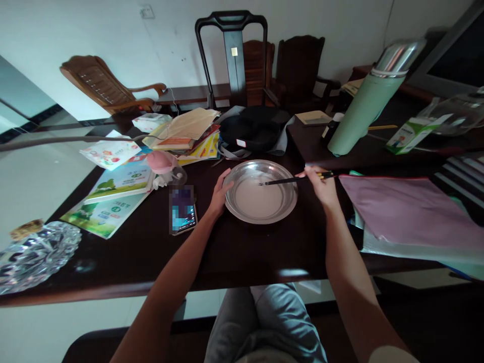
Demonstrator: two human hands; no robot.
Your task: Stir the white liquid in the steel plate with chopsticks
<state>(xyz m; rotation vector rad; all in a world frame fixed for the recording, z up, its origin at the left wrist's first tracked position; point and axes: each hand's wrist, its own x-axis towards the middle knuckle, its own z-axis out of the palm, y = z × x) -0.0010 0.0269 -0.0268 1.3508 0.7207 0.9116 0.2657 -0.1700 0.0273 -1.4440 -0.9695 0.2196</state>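
Note:
A round, shallow stainless-steel basin (261, 220) rests on the dark table in front of me. My left hand (220, 195) grips its left rim, with the thumb over the edge and the fingers along the outside. In my right hand (320, 184) is a pair of black chopsticks (283, 181) with gold bands near the back end. They point left, and their tips are over the inside of the basin, with something small and dark at the tips. Whether the basin holds liquid, I cannot tell.
Left of the basin lie a phone (183, 212), booklets (113, 206) and a pink-topped object (163, 162). A glass dish (45, 257) sits far left. Behind are a black bag (257, 128) and a green thermos (363, 111). A pink folder (412, 206) lies right.

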